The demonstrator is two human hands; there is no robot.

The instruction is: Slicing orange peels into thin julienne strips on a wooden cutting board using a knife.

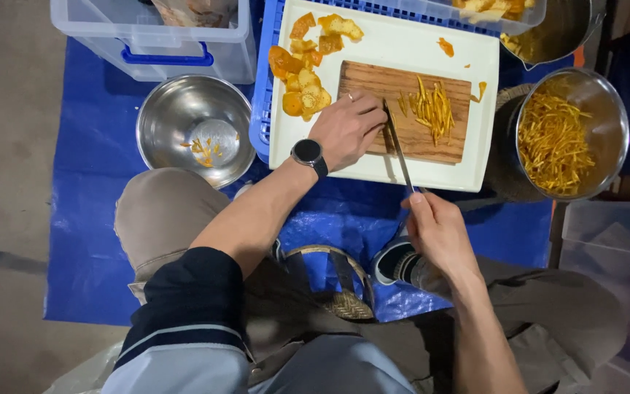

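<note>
The left hand (344, 130) lies flat with open fingers on the wooden board's (432, 142) left edge. The right hand (439, 235) has its fingers closed around a knife (397, 142), near orange strips (432, 108).

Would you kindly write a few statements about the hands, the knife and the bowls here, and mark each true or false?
1. The right hand holds a knife. True.
2. The left hand rests on the wooden cutting board. True.
3. The bowl on the right is nearly empty. False: it holds many orange strips.
4. The wristwatch is on the right wrist. False: it is on the left.
5. The board lies in a white tray. True.
</note>
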